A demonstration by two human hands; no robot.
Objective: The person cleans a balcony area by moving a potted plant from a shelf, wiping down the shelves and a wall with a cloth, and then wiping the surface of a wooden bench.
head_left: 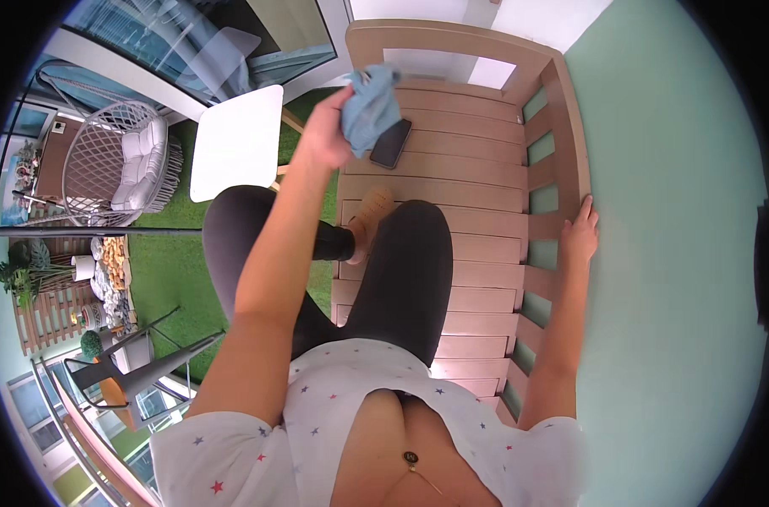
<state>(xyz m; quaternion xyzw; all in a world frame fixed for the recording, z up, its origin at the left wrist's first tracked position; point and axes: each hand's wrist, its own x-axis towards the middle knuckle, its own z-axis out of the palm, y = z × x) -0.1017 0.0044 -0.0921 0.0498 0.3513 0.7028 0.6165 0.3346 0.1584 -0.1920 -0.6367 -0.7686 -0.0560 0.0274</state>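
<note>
A crumpled blue cloth (372,110) is held in my left hand (325,135), raised above the far end of a brown slatted wooden bench (452,175). My fingers are partly hidden by the cloth. Just below the cloth, a dark phone (392,144) lies on the slats. On the right, my right hand (580,230) rests on the top rail of the bench's backrest (568,127), its fingers stretched out and nothing held in them.
A pale green wall (672,253) runs close behind the backrest. Left of the bench are a white-topped table (236,144), a hanging wicker chair (118,160) with cushions, and green artificial turf (164,275). My bent legs are over the bench and its left edge.
</note>
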